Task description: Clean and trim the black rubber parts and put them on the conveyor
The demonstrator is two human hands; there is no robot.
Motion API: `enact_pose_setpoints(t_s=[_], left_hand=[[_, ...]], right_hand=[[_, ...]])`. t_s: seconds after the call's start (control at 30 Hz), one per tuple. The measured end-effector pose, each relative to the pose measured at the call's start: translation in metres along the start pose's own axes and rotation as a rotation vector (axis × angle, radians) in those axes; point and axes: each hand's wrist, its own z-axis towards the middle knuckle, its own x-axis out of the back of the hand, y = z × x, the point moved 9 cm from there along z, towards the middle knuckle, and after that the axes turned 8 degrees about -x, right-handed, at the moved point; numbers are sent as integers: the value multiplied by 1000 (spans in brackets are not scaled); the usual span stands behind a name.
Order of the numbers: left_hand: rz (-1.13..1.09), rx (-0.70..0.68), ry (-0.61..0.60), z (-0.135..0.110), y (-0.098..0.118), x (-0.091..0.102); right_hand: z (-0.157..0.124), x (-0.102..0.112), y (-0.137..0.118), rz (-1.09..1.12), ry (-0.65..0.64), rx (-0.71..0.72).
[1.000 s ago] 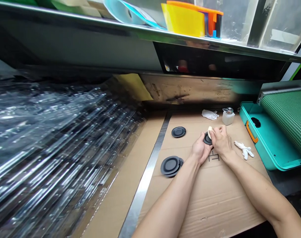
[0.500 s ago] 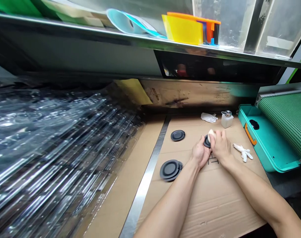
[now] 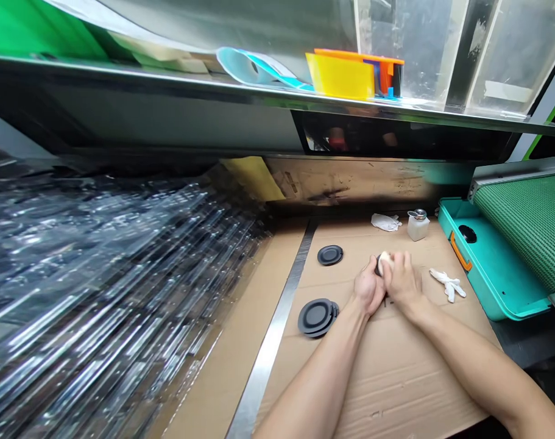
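My left hand (image 3: pixel 369 288) is closed around a small black round disc (image 3: pixel 378 266), most of which is covered by fingers. In my right hand (image 3: pixel 404 281) a wad of whitish cloth (image 3: pixel 385 261) is pinched and pressed against the face of the disc. Left of the hands lies a black round disc (image 3: pixel 330 255) on the cardboard. Nearer to my left forearm, several more black discs (image 3: pixel 315 317) overlap one another. To the right of my right hand rests a crumpled white glove or cloth (image 3: pixel 448 284).
A white dispenser bottle (image 3: pixel 418 225) and a white cloth (image 3: pixel 385 222) sit at the back. At right, a teal tray (image 3: pixel 510 286) holds a black disc beneath a green conveyor belt (image 3: pixel 528 213). Stacked clear plastic trays (image 3: pixel 122 292) fill the left. A shelf (image 3: pixel 259 94) crosses overhead.
The cloth has shifted across the disc and covers more of it now. A dark piece has appeared on the conveyor belt at the right edge. The view has tilted up slightly.
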Motion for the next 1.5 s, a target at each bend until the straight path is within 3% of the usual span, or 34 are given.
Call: enact_pose_setpoints(t_s=[0.1, 0.23, 0.33, 0.47, 0.6, 0.73, 0.9, 1.07, 1.2, 1.33, 1.43, 1.5], left_hand=[[11, -15, 11, -1, 2, 0], [7, 8, -12, -1, 0, -1], [9, -15, 9, -2, 3, 1], [8, 19, 13, -4, 1, 0], [30, 1, 33, -5, 3, -1], [18, 36, 30, -5, 2, -2], [11, -31, 94, -5, 12, 6], [-21, -48, 100, -4, 17, 11], [-35, -39, 80, -3, 16, 10], [-37, -32, 73, -2, 16, 8], [-21, -35, 75, -1, 16, 7], [-10, -35, 72, -1, 15, 6]], right_hand=[[1, 2, 8, -13, 24, -68], [-1, 1, -2, -9, 16, 50], [1, 3, 9, -10, 44, -58], [-2, 2, 0, 2, 26, 75], [-1, 6, 11, 16, 62, -49], [0, 2, 2, 47, 24, 79], [26, 17, 39, 129, 108, -86], [36, 39, 53, 40, 75, -8], [38, 67, 76, -224, -58, -15], [32, 64, 101, -383, -341, -91], [22, 47, 87, -358, -469, 37], [11, 37, 64, -179, -566, 169]])
